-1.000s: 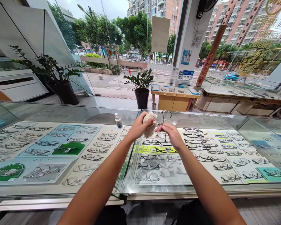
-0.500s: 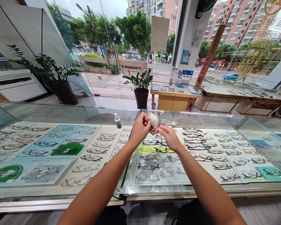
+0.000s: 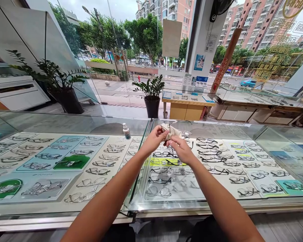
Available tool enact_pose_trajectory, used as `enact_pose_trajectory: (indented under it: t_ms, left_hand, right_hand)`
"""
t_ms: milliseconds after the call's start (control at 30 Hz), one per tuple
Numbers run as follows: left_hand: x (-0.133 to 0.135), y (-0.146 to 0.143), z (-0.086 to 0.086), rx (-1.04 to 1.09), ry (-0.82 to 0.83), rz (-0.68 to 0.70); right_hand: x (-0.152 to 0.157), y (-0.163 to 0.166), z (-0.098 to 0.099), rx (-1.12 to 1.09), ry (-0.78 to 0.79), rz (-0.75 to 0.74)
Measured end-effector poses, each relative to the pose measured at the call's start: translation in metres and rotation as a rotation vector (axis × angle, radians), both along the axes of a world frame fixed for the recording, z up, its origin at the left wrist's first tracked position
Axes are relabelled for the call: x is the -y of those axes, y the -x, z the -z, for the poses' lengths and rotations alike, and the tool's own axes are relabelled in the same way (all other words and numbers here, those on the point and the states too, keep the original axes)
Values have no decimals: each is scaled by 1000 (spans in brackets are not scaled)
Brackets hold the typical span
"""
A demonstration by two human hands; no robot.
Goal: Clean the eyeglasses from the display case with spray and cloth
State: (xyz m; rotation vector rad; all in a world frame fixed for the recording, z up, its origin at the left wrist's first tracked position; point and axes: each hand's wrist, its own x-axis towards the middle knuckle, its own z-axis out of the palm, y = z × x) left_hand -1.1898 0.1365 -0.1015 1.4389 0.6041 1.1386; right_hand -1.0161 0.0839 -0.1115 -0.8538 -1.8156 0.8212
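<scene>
Both my hands are raised over the glass counter, close together and closed. My left hand (image 3: 156, 137) pinches a cream cloth (image 3: 175, 132), which spreads behind the fingers toward the right. My right hand (image 3: 180, 148) grips a thin dark-framed pair of eyeglasses (image 3: 192, 145) next to the cloth. One slim temple rises in front of the cloth, and another dark end shows past my right hand. Fingers and cloth hide most of the lenses. To the left of my hands, a small white bottle (image 3: 126, 131) stands upright on the counter.
Under the glass counter top (image 3: 141, 205) lie rows of eyeglasses (image 3: 159, 191), some on green or yellow cards. Beyond the counter are a potted plant (image 3: 152, 105), a larger one (image 3: 68, 99) and a wooden display table (image 3: 185, 111). More showcases (image 3: 238, 111) stand at right.
The cloth, bunched up before, now spreads out to the right. My hands have come closer together, and the eyeglasses have turned between them.
</scene>
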Motion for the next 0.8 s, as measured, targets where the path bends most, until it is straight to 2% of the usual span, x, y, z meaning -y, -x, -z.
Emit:
enact_pose_trajectory:
  t_ms: [200, 400, 533, 667, 800]
  left_hand:
    - [4, 2, -2, -28, 39, 98]
    - [9, 1, -5, 64, 156, 158]
    - [10, 2, -6, 93, 184, 183]
    - [14, -1, -8, 147, 192, 114]
    - [20, -7, -10, 162, 173, -47]
  right_hand:
    - [1, -1, -4, -78, 69, -111]
    - [-1, -2, -7, -193, 176, -266]
    - [-4, -4, -2, -210, 230, -258]
    - [-3, -2, 2, -209, 292, -210]
    - [2, 6, 2, -229, 296, -225]
